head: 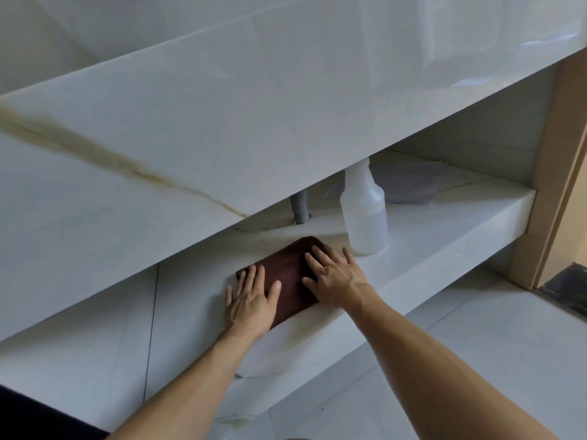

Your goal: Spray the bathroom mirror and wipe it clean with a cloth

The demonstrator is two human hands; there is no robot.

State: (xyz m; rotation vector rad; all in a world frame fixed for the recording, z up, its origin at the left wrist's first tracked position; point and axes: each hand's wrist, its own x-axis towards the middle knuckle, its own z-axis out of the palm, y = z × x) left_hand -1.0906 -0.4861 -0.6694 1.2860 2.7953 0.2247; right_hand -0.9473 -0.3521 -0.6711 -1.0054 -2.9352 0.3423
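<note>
A folded dark brown cloth lies on the white marble shelf under the vanity counter. My left hand rests flat on its near left end, fingers straight. My right hand lies flat on its right side, fingers spread. A translucent white spray bottle stands upright on the shelf just right of the cloth; its top is hidden behind the counter's front edge. No mirror is in view.
The thick marble counter front with a tan vein overhangs the shelf. A grey drain pipe comes down behind the cloth. A folded pale sheet lies at the shelf's back right. A beige door frame bounds the right side.
</note>
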